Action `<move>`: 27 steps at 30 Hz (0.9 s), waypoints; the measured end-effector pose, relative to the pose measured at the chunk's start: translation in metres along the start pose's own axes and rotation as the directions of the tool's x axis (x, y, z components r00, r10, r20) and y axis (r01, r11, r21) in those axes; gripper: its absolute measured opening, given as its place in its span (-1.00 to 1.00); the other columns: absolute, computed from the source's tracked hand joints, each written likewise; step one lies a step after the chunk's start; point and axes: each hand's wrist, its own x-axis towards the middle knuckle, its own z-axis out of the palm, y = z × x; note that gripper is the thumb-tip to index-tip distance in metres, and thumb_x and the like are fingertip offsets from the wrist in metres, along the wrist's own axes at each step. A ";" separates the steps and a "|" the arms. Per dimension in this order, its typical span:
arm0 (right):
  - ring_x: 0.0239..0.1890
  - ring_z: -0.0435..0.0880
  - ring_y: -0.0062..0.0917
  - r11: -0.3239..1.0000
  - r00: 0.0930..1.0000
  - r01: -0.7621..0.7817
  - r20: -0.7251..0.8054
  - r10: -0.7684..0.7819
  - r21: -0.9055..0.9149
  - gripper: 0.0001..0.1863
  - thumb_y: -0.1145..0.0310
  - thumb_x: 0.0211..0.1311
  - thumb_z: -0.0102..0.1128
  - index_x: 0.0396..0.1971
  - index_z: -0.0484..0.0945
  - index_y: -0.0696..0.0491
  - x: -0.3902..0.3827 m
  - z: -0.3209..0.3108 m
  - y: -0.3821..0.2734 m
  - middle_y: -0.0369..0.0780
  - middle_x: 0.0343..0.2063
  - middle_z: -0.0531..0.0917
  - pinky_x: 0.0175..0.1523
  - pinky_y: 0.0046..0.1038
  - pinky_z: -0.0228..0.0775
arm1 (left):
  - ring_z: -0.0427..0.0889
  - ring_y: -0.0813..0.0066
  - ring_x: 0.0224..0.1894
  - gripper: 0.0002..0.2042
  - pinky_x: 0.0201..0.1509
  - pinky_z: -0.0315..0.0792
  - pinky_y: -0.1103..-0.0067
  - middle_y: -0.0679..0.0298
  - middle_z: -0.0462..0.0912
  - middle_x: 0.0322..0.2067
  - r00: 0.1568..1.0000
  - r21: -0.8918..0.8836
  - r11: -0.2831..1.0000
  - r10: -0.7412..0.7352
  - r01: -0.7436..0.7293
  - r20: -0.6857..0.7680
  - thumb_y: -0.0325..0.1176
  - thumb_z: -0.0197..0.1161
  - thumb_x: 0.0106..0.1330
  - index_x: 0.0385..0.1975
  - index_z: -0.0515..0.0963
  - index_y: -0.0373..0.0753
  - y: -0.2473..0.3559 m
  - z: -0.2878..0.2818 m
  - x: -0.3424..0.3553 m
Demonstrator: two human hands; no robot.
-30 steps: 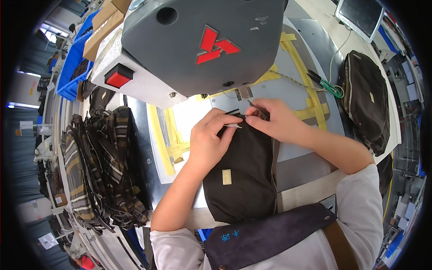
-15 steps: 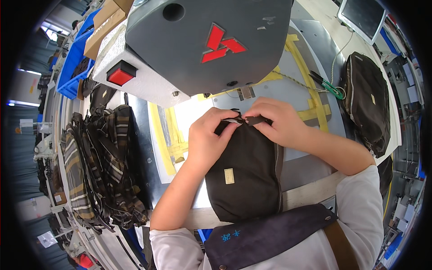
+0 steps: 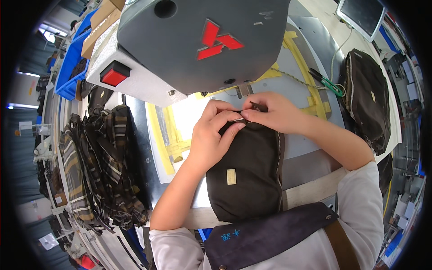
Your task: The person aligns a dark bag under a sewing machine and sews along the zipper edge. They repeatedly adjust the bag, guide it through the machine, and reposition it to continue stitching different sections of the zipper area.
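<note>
A dark brown fabric bag point(image 3: 249, 173) with a small tan label and a side zipper lies on the sewing table point(image 3: 297, 157) in front of me. My left hand point(image 3: 216, 135) pinches the bag's top edge from the left. My right hand point(image 3: 274, 112) grips the same edge from the right, just under the head of the grey sewing machine point(image 3: 198, 40). Both thumbs and forefingers meet at the bag's upper rim.
A pile of plaid-and-black bags point(image 3: 99, 166) lies to the left. Another dark bag point(image 3: 366, 99) rests at the right, near green-handled scissors point(image 3: 330, 85). Yellow tape marks the table. Blue bins point(image 3: 72, 67) and cardboard stand at the far left, a monitor point(image 3: 364, 15) at top right.
Both hands have shifted slightly along the bag's top edge and drawn closer together; the bag stays in about the same place.
</note>
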 end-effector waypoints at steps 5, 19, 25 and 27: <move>-0.51 0.34 -0.76 1.000 0.996 -0.001 -0.086 0.000 -0.009 -0.79 0.30 0.25 0.16 -0.43 0.54 0.15 -0.001 0.006 0.003 -0.39 -0.60 0.45 -0.41 -0.57 0.18 | 0.58 0.42 -0.37 -0.88 -0.17 0.43 0.59 0.26 0.61 -0.43 0.931 -0.157 0.921 -0.339 0.358 0.133 -0.50 0.35 0.14 -0.38 0.56 -0.34 0.003 -0.005 -0.001; -0.52 0.51 -0.39 0.967 0.975 0.153 -0.127 -0.181 -0.203 -0.79 0.33 0.16 0.20 -0.46 0.49 0.19 -0.011 0.006 -0.002 -0.12 -0.56 0.54 -0.36 -0.38 0.35 | 0.63 0.41 -0.33 -0.90 -0.18 0.47 0.59 0.22 0.66 -0.39 0.970 -0.177 0.955 -0.241 0.238 0.003 -0.54 0.36 0.10 -0.41 0.59 -0.35 -0.001 0.000 -0.004; -0.42 0.52 -0.30 0.968 0.960 0.188 -0.176 -0.217 -0.167 -0.81 0.33 0.19 0.16 -0.40 0.51 0.17 -0.013 0.010 0.002 -0.12 -0.50 0.53 -0.27 -0.35 0.35 | 0.63 0.43 -0.34 -0.90 -0.17 0.47 0.60 0.23 0.66 -0.40 0.953 -0.183 0.935 -0.303 0.303 0.033 -0.54 0.36 0.11 -0.39 0.60 -0.34 0.001 -0.003 -0.003; -0.37 0.52 -0.28 0.964 0.920 0.264 -0.307 -0.242 0.031 -0.84 0.35 0.22 0.13 -0.36 0.53 0.15 -0.013 0.019 0.015 -0.13 -0.45 0.53 -0.22 -0.34 0.35 | 0.62 0.44 -0.34 -0.89 -0.17 0.46 0.60 0.23 0.66 -0.40 0.949 -0.178 0.933 -0.313 0.313 0.028 -0.54 0.36 0.11 -0.38 0.60 -0.34 0.000 -0.005 -0.002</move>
